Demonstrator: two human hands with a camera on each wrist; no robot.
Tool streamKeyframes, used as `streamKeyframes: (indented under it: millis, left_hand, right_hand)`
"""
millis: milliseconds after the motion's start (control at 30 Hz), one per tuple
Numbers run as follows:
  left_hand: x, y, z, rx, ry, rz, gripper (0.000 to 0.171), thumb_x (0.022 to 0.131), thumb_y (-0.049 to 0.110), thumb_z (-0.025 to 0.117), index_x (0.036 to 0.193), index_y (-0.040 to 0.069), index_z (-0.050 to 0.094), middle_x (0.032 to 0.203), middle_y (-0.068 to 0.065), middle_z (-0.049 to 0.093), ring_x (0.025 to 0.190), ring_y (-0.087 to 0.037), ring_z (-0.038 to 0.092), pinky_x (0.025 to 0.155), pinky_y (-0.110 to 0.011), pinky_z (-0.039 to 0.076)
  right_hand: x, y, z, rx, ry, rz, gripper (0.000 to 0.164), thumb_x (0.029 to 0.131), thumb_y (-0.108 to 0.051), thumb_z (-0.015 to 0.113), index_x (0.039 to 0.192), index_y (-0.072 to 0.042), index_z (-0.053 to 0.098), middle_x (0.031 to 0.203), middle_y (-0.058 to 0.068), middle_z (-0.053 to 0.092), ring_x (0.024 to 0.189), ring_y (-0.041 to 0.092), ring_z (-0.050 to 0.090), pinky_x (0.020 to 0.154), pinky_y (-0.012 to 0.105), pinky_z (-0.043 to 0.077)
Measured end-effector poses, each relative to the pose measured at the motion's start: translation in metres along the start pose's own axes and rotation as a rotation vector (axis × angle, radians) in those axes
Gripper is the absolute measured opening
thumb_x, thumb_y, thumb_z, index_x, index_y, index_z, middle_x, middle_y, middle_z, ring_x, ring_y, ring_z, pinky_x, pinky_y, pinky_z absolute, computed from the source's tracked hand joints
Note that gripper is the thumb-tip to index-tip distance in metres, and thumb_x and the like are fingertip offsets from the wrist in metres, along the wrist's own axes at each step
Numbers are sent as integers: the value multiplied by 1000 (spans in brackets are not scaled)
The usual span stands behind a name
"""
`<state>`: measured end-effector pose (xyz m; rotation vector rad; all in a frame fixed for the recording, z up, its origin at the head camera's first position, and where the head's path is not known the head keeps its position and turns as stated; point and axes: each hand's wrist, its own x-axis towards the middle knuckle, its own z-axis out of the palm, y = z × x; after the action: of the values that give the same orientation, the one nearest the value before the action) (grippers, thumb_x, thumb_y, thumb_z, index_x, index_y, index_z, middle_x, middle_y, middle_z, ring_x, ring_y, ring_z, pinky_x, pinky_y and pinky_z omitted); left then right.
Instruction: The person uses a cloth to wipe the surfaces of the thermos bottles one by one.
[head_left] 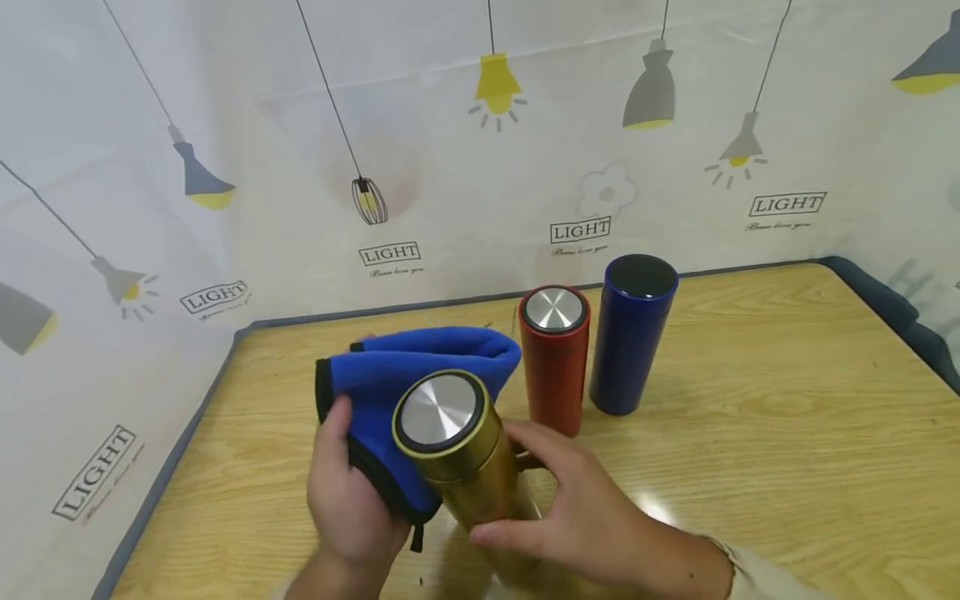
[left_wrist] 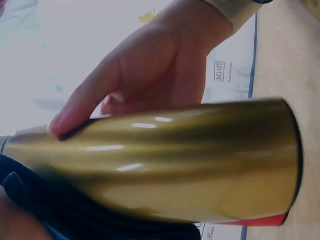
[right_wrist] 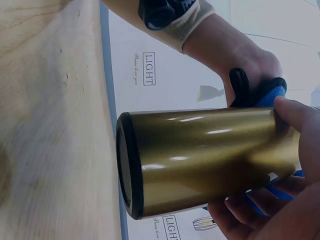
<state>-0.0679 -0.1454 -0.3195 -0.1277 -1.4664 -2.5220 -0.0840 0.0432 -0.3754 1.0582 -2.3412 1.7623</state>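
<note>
While the right hand [head_left: 592, 508] clasps the gold flask [head_left: 468, 467] off the table [head_left: 787, 417], it stays steady. Gripped by the left hand [head_left: 348, 492], the blue cloth [head_left: 405, 375] presses its side (likely wiping).

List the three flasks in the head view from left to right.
gold flask → red flask → blue flask. The gold one is held off the table, the left hand pressing a blue cloth against it.

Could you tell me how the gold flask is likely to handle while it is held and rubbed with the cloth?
The gold flask looks rigid and glossy, so it may slip in the right hand. Its round body would probably roll if laid down. The blue cloth looks soft and floppy.
</note>
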Motion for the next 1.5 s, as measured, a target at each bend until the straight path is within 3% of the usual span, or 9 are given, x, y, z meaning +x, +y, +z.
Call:
streamKeyframes:
  millis: [367, 600, 867, 1000, 1167, 1333, 1500]
  left_hand:
    - [-11, -5, -3, -10, -160, -38, 50, 107, 31, 15, 152, 16, 30, 144, -5, 49, 130, -19, 48, 110, -33, 41]
    - [-16, -16, -4, -123, -214, 26, 49, 108, 25, 18, 151, 11, 36, 147, -5, 51, 134, -18, 49, 113, -33, 41]
    - [-21, -21, -2, -21, -175, 50, 44, 107, 18, 22, 144, 11, 44, 137, -5, 57, 124, -20, 55, 105, -35, 48]
    - [-24, -28, -2, 45, -110, 55, 43, 102, 9, 34, 142, 17, 46, 135, -3, 58, 123, -19, 56, 102, -33, 50]
    - [-29, -42, -5, 95, -30, 105, 54, 90, 1, 49, 140, 20, 51, 131, -1, 62, 119, -17, 59, 99, -30, 51]
    - [-36, -53, -4, 140, -64, 169, 57, 91, -3, 49, 142, 19, 45, 129, -1, 62, 117, -15, 59, 99, -27, 51]
    - [-35, -56, 2, 124, -175, 240, 50, 91, -6, 47, 138, 12, 50, 123, -2, 65, 111, -15, 62, 97, -28, 52]
  right_hand:
    - [1, -3, -7, -47, 59, 8, 72, 74, -32, 89, 138, -26, 55, 122, -11, 65, 107, 9, 64, 90, 32, 57]
    - [1, -6, -9, -80, 86, -11, 69, 75, -32, 88, 135, -25, 57, 121, -10, 65, 105, 9, 64, 90, 31, 56]
    - [3, -6, -11, -70, 106, -11, 66, 73, -28, 89, 131, -21, 59, 115, -8, 67, 101, 9, 64, 89, 31, 57]
    - [3, -7, -11, -66, 126, -6, 65, 72, -25, 90, 129, -20, 60, 113, -7, 67, 102, 10, 65, 88, 32, 57]
    - [2, -9, -13, -50, 146, -5, 68, 69, -21, 92, 129, -20, 60, 115, -5, 67, 104, 11, 65, 88, 32, 57]
    - [3, -12, -16, -24, 158, -3, 71, 67, -16, 92, 130, -17, 60, 120, -3, 66, 107, 13, 65, 90, 32, 56]
    - [2, -11, -18, -5, 175, -6, 70, 68, -11, 91, 131, -16, 60, 120, -1, 67, 105, 13, 67, 91, 31, 56]
